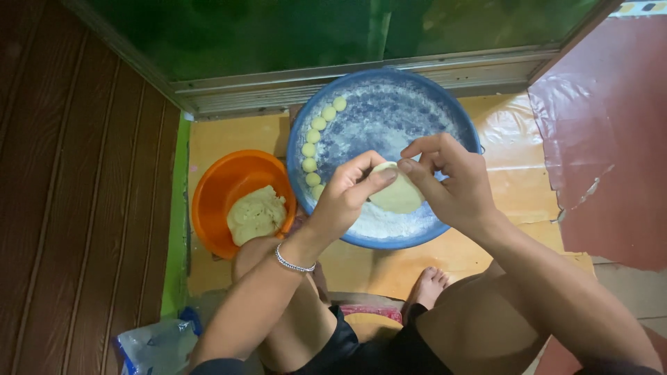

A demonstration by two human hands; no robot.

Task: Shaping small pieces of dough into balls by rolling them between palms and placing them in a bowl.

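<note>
Dough disc (pixel 397 196) — between both hands

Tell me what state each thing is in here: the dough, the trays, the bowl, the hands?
Dough disc: flattened, pinched between both hands above the tray.
Left hand: fingers closed on the disc.
Right hand: fingers closed on the disc.
Blue tray: floured.
Dough balls: rolled, lined along the tray's left rim.
Orange bowl: holds a dough lump.

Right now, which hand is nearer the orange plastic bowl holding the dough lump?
Left hand, just right of the orange plastic bowl. Right hand is farther right, over the blue tray.
</note>
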